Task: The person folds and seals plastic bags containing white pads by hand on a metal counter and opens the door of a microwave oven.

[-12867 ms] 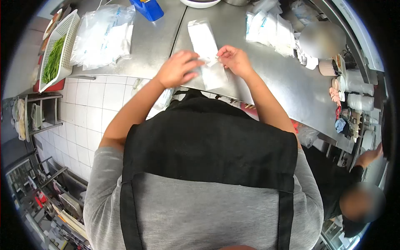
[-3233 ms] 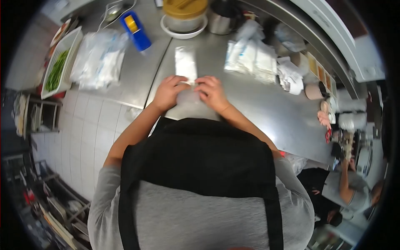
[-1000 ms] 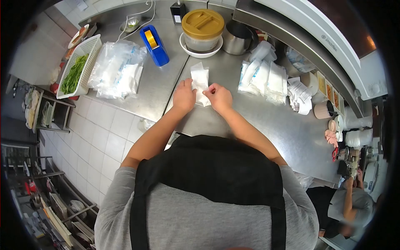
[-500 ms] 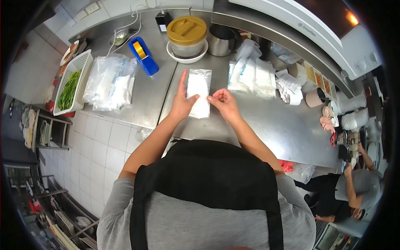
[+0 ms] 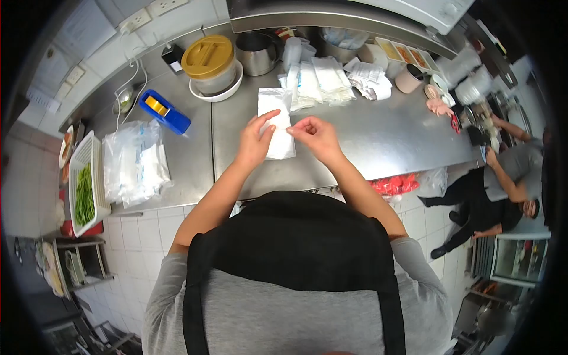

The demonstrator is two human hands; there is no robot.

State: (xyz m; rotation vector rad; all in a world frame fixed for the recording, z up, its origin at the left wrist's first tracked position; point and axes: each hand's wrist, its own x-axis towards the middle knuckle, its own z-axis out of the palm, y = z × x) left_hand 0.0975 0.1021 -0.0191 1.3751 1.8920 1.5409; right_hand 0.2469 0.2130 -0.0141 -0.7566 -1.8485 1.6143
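Observation:
A flat white packet in a clear plastic sleeve (image 5: pixel 283 141) lies lengthwise in front of me on the steel counter. My left hand (image 5: pixel 255 139) is at its left side, fingers apart and curving over the packet, thumb against its face. On the opposite edge, my right hand (image 5: pixel 318 137) pinches the packet between thumb and fingertips, with the other fingers curled. Just beyond it, a pile of similar white packets (image 5: pixel 319 80) rests at the back of the counter.
Plastic bags with white packets (image 5: pixel 136 163) lie left, beside a basket of green vegetables (image 5: pixel 92 157). A blue tape dispenser (image 5: pixel 165 112), gold-lidded tub (image 5: pixel 207 59), metal pitcher (image 5: pixel 255 53) and crumpled receipts (image 5: pixel 370 80) line the back. A co-worker (image 5: pixel 503 183) stands far right.
My view has turned, so the counter's things appear shifted left. My left fingers, stretched straight beside the packet before, now bend over it. The right hand keeps its pinch at the edge.

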